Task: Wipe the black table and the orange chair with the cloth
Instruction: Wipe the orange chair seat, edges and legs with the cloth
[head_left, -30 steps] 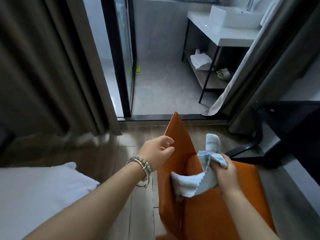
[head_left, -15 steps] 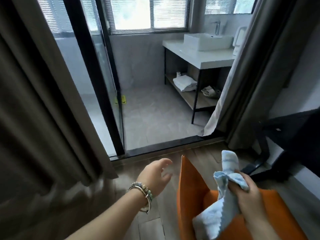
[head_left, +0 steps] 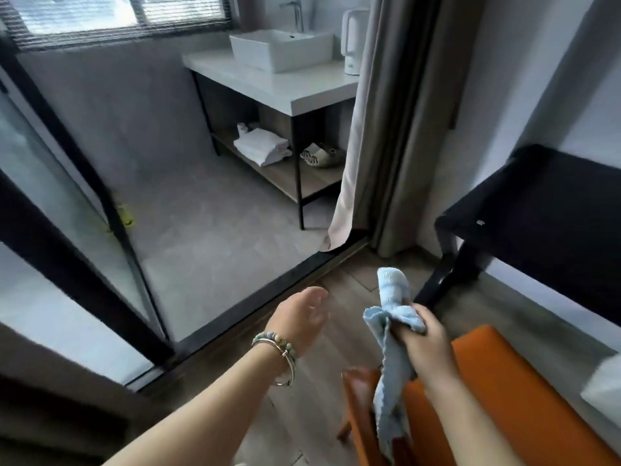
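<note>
Right now the right hand (head_left: pixel 426 344) has its fingers curled tight around the light blue cloth (head_left: pixel 391 375), gripping it near the upper end. One short end pokes up above the fist, and the longer part hangs loose in front of the orange chair (head_left: pixel 504 381). That chair sits at the bottom right, under the right forearm, on the wooden floor (head_left: pixel 302 415). Whether the dangling end actually touches the chair, I can't quite tell from this angle.

Over on the other side, the left hand (head_left: pixel 300 319) is out in front and empty, with its fingers relaxed and apart. There are bracelets (head_left: pixel 279 351) at the wrist. It grips nothing and touches nothing, hovering above the floor, near the cloth but clear of it.

The black table (head_left: pixel 544 203) stands against the wall on the right, beyond the chair. Its dark leg comes down to the floor just behind the raised tip of the cloth.

Further back, past the grey curtain (head_left: pixel 386 129), there's a tiled washroom. A white basin (head_left: pixel 282 48) sits on a counter with a white kettle (head_left: pixel 353 42) beside it. Folded towels (head_left: pixel 263 146) and slippers (head_left: pixel 319 156) lie on the shelf below.
</note>
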`<state>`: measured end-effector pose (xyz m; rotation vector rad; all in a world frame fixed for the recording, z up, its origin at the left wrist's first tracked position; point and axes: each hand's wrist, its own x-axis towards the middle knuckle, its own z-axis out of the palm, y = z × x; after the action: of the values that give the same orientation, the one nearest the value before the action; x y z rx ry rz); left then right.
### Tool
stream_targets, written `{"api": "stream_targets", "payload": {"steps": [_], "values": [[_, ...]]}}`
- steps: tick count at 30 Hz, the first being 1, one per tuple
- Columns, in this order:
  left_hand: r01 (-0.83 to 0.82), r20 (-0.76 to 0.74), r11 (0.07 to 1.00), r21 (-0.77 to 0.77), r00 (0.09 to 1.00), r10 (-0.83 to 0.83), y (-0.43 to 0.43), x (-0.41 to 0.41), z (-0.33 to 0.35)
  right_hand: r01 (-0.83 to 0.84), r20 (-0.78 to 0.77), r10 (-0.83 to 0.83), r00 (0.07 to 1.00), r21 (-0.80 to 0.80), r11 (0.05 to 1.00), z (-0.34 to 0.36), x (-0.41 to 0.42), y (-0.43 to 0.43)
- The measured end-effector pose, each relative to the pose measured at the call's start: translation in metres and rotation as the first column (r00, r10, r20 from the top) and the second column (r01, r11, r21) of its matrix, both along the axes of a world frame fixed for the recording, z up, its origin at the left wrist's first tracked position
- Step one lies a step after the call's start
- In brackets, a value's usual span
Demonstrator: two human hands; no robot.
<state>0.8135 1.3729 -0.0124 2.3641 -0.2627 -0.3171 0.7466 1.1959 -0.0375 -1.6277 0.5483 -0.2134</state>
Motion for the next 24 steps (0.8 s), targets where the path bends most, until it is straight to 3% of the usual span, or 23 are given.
{"api": "stream_targets", "payload": {"steps": [5,11,15,22,24], "values": [[0.173,-0.028,0.985,0.023,0.985,-0.173,0.007,0.087,-0.013,0.23,-0.014,-0.23,0.973,0.001,0.973,-0.008,0.052,0.015],[0.315,-0.056,0.949,0.022,0.948,-0.313,0.016,0.194,-0.006,0.52,-0.008,-0.52,0.854,0.035,0.854,0.011,0.127,0.026],[0.471,-0.099,0.882,0.015,0.879,-0.467,-0.016,0.233,-0.004,0.631,-0.04,-0.63,0.776,0.05,0.774,0.011,0.15,0.029],[0.67,-0.096,0.742,-0.016,0.738,-0.668,-0.093,0.272,-0.026,0.834,-0.05,-0.834,0.55,0.08,0.545,-0.005,0.169,-0.007],[0.697,-0.092,0.717,-0.006,0.713,-0.695,-0.119,0.284,-0.031,0.832,-0.057,-0.83,0.554,0.077,0.55,-0.011,0.175,-0.02]]}}
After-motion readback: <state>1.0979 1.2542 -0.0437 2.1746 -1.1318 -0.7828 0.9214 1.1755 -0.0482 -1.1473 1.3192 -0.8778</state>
